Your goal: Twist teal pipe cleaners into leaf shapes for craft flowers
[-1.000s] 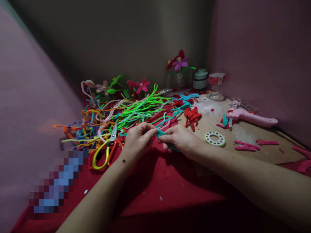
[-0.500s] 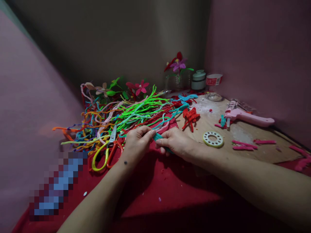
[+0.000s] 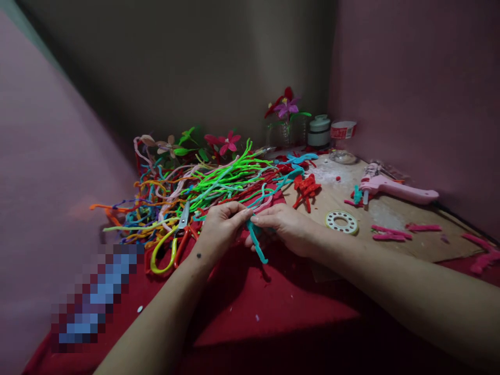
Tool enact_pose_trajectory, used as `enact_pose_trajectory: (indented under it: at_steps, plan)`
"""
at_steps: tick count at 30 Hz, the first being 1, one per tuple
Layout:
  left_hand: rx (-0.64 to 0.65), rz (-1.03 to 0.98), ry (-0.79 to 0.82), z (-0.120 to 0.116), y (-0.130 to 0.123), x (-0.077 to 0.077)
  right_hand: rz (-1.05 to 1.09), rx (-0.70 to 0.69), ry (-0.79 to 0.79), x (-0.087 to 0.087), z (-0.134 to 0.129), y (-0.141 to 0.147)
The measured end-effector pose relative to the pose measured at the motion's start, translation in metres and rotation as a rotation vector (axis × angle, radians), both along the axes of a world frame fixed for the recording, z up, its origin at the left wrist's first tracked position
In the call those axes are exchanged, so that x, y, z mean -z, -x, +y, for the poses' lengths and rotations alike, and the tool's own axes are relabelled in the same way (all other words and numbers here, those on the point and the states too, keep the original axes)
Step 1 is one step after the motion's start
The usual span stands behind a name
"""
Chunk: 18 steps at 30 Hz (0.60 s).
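Between my two hands is a teal pipe cleaner (image 3: 257, 242), its lower end hanging down toward me above the red cloth. My left hand (image 3: 224, 224) pinches its upper part between thumb and forefinger. My right hand (image 3: 285, 224) grips the same piece from the other side, thumb and forefinger meeting near the left fingertips; the fingers hide the top of the piece. Left of my left hand lie scissors (image 3: 164, 255) with one yellow and one red handle. Behind my hands spreads a pile of bright green pipe cleaners (image 3: 234, 172) among other colours.
A pink glue gun (image 3: 406, 188) rests on the cardboard (image 3: 422, 250) at right, near a round pale tape spool (image 3: 342, 222) and pink pieces (image 3: 390, 233). Red pieces (image 3: 307, 188) lie closer. A jar (image 3: 319, 133) and pipe-cleaner flowers (image 3: 287, 107) stand behind.
The teal pipe cleaner, earlier mostly covered by my fingers and pointing right, now hangs downward below them. My hands stay nearly in place; the view has shifted slightly.
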<state>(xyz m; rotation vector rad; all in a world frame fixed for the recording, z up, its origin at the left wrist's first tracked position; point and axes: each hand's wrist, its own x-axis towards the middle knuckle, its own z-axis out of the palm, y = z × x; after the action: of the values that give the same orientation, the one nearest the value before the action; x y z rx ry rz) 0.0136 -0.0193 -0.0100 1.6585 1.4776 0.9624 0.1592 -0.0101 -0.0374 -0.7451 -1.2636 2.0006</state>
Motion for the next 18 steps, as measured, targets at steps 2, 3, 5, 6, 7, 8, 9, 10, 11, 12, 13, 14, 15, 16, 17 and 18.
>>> enact_pose_trajectory:
  at_steps: [2,3,5,6,7,8,9,10,11,12,13,14,15,16,17,18]
  plan:
    - [-0.008,0.023,-0.033,0.000,-0.002,0.001,-0.016,-0.017,0.004,0.001,0.000,0.000]
    - [-0.014,0.031,-0.047,-0.001,-0.003,0.002,-0.026,-0.021,0.005,0.001,0.000,0.001]
    - [-0.010,0.005,-0.068,-0.001,-0.004,0.003,-0.033,0.003,-0.002,-0.001,0.001,0.001]
    - [0.004,-0.033,-0.085,-0.002,-0.005,0.003,-0.031,0.037,-0.005,-0.002,0.002,0.001]
    - [0.025,-0.074,-0.115,-0.002,-0.004,0.003,-0.028,0.081,-0.002,-0.004,0.003,0.000]
    - [0.051,-0.106,-0.161,-0.003,-0.004,0.003,-0.020,0.130,0.008,-0.005,0.004,0.000]
    - [0.083,-0.111,-0.222,-0.004,-0.003,0.003,-0.009,0.182,0.029,-0.007,0.006,-0.001]
    - [0.118,-0.082,-0.297,-0.004,-0.001,0.004,0.006,0.230,0.057,-0.008,0.007,-0.002]
    - [0.158,-0.018,-0.376,-0.005,0.000,0.004,0.026,0.270,0.085,-0.009,0.009,-0.003]
    - [0.201,0.071,-0.451,-0.005,0.002,0.005,0.053,0.303,0.113,-0.009,0.012,-0.003]
    - [0.244,0.173,-0.522,-0.006,0.003,0.007,0.083,0.336,0.141,-0.009,0.014,-0.004]
    - [0.283,0.273,-0.591,-0.006,0.003,0.008,0.110,0.365,0.167,-0.008,0.015,-0.004]
    - [0.313,0.362,-0.654,-0.006,0.003,0.010,0.133,0.385,0.189,-0.008,0.017,-0.004]
    - [0.331,0.437,-0.708,-0.006,0.002,0.013,0.150,0.399,0.208,-0.007,0.018,-0.004]
    - [0.340,0.497,-0.751,-0.006,0.001,0.015,0.165,0.406,0.225,-0.007,0.018,-0.004]
    - [0.342,0.546,-0.788,-0.006,0.000,0.018,0.178,0.407,0.237,-0.007,0.019,-0.003]
